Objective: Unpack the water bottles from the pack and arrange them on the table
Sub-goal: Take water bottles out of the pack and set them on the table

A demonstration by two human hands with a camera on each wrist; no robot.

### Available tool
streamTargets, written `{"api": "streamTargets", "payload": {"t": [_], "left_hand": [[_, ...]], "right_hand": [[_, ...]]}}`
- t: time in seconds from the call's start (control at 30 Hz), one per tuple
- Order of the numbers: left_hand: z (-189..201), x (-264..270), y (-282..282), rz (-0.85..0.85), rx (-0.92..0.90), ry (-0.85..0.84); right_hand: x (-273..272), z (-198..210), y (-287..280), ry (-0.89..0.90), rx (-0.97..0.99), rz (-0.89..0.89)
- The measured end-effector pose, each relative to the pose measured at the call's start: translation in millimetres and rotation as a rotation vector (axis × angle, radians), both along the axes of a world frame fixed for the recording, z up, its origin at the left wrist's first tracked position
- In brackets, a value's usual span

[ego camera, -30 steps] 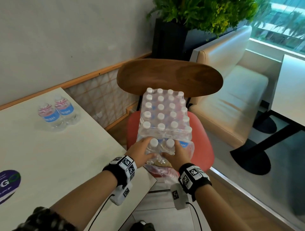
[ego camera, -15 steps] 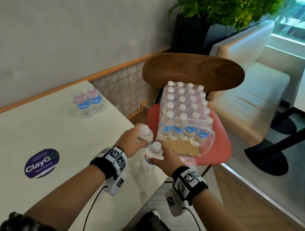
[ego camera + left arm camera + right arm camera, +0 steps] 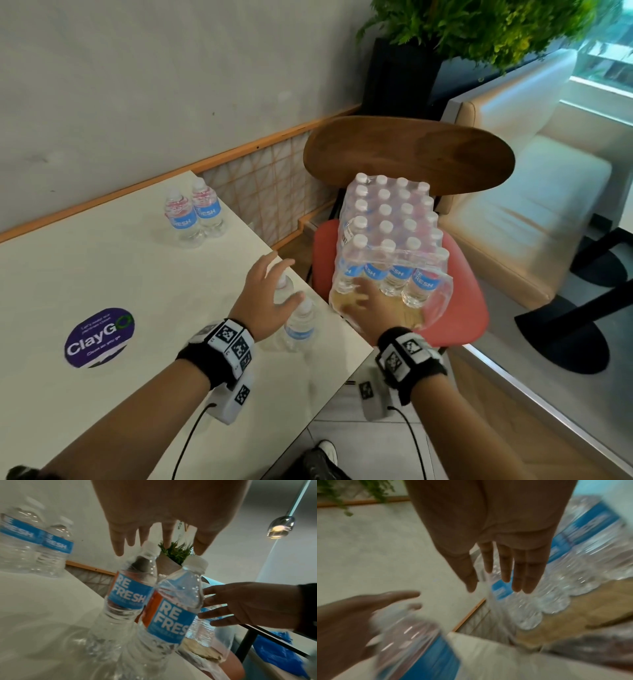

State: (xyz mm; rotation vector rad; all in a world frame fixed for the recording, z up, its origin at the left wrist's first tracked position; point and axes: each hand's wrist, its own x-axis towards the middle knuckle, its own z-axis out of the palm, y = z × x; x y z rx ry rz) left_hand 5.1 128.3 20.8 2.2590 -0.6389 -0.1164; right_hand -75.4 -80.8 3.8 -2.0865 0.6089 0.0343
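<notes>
A shrink-wrapped pack of water bottles (image 3: 387, 240) stands on the red chair seat (image 3: 459, 308), its near end torn. Two clear bottles with blue labels stand at the table's near right edge: one (image 3: 299, 325) (image 3: 173, 609) and one (image 3: 282, 289) (image 3: 132, 588) partly behind my left hand. My left hand (image 3: 267, 301) (image 3: 154, 543) hovers just above their caps, fingers spread and holding nothing. My right hand (image 3: 370, 301) (image 3: 503, 574) reaches flat into the pack's torn end beside the front bottles, fingers straight. Two more bottles (image 3: 193, 214) (image 3: 36, 539) stand at the table's far side.
The white table (image 3: 102, 274) carries a purple round sticker (image 3: 99, 337). Behind the pack rises the chair's wooden backrest (image 3: 411, 150). A beige bench (image 3: 534, 205), a dark planter with greenery (image 3: 404, 78) and another table's black base (image 3: 561, 332) lie to the right.
Both hands lifted two bottles out of the pack and stood them on the table's edge. The left hand has let go; the right hand has gone back to the pack.
</notes>
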Motion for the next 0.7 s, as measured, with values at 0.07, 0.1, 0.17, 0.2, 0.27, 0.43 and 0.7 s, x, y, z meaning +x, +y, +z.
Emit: {"api": "streamTargets", "payload": {"t": [0.07,0.1,0.17,0.2,0.27,0.43,0.7], "left_hand": [[-1,-4,-9,-0.057,0.117,0.034],[-2,-5,-13,-0.072,0.184,0.055],[-7,-6,-17,-0.061,0.280,0.057],[-9,-7,-18,-0.039,0.291,0.044],[-12,-9,-20,0.021,0.259,0.042],[-16,-11,-22,0.111,0.072,0.262],[-13,4,-8,-0.045,0.012,0.505]], "right_hand": [[8,4,-30,-0.039,-0.028,-0.202],[14,4,-43,-0.060,-0.044,-0.273],[26,5,-61,-0.067,-0.028,-0.296],[32,5,-67,-0.067,0.010,-0.281],[43,1,-72,-0.043,0.064,-0.269],[46,2,-71,-0.018,-0.004,-0.343],[1,8,-40,-0.202,0.058,-0.185]]}}
